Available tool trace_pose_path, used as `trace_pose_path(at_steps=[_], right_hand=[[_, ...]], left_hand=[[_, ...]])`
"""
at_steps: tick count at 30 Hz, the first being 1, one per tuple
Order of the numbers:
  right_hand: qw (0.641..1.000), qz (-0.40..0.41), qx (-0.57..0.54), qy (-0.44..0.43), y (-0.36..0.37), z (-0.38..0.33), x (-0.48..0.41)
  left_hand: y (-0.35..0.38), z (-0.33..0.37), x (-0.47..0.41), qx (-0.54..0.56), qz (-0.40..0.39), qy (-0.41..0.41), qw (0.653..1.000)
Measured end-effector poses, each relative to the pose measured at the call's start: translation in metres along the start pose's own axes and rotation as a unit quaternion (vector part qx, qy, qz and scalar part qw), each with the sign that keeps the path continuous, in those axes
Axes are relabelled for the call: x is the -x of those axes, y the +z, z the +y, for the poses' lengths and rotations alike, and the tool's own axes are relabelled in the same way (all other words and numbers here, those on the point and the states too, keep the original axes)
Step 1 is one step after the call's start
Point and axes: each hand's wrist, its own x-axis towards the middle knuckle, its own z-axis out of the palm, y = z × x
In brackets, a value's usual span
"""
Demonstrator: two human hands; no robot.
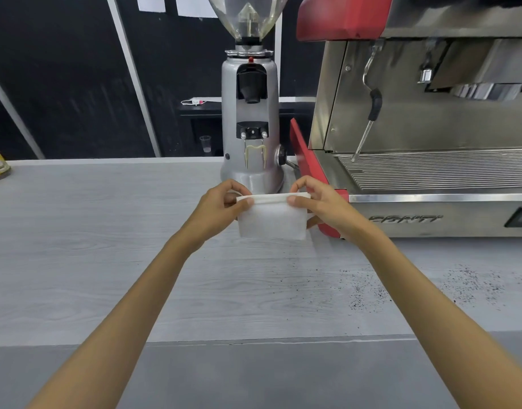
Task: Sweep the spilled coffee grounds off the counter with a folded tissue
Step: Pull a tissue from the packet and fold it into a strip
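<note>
Pinching the folded tissue [271, 219] between both hands, left [221, 206] and right [318, 205], above the grounds-speckled counter [76, 261].

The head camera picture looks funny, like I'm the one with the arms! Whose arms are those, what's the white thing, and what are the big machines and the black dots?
The camera sits on a person's head, so you see their own arms reaching forward. The left hand and right hand pinch a white folded tissue by its top corners, held up above the grey counter. Behind it stands a silver coffee grinder. The big steel and red machine on the right is an espresso machine. The black dots are spilled coffee grounds, scattered on the counter to the right. The tissue has not touched them yet.
</note>
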Motion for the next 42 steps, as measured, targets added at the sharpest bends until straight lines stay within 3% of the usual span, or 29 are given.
trace_pose_path(at_steps=[8,15,18,22,24,28,31,34,39,42], right_hand=[[0.985,-0.053,-0.162,0.006,-0.007,0.002,-0.001],[0.999,0.001,-0.042,0.007,-0.004,0.005,-0.007],[0.999,-0.017,-0.035,0.021,-0.001,0.009,-0.008],[0.997,-0.061,-0.021,0.031,0.002,0.013,-0.008],[0.996,-0.057,-0.056,0.026,0.002,0.010,-0.010],[0.988,-0.052,-0.145,0.024,-0.001,0.005,-0.013],[0.986,-0.070,-0.148,0.025,-0.003,0.005,-0.014],[0.994,-0.042,-0.099,0.012,-0.003,0.009,-0.019],[1.000,-0.012,-0.016,0.014,0.002,0.016,-0.028],[1.000,-0.012,0.008,0.012,0.005,0.019,-0.031]], left_hand=[[-0.005,0.001,0.003,0.213,-0.066,-0.023,0.975],[-0.003,-0.004,-0.003,0.065,-0.007,0.012,0.998],[0.001,-0.007,-0.004,-0.072,0.034,0.030,0.996],[0.002,-0.006,-0.003,-0.161,0.004,0.055,0.985],[-0.001,-0.006,-0.004,-0.136,-0.020,0.048,0.989],[-0.009,-0.005,-0.004,0.101,-0.069,-0.009,0.992],[-0.018,-0.006,-0.005,0.188,-0.096,-0.028,0.977],[-0.023,-0.009,-0.006,0.171,-0.109,-0.039,0.978],[-0.017,-0.018,-0.012,0.064,-0.002,-0.039,0.997],[-0.017,-0.022,-0.015,0.050,0.008,-0.059,0.997]])
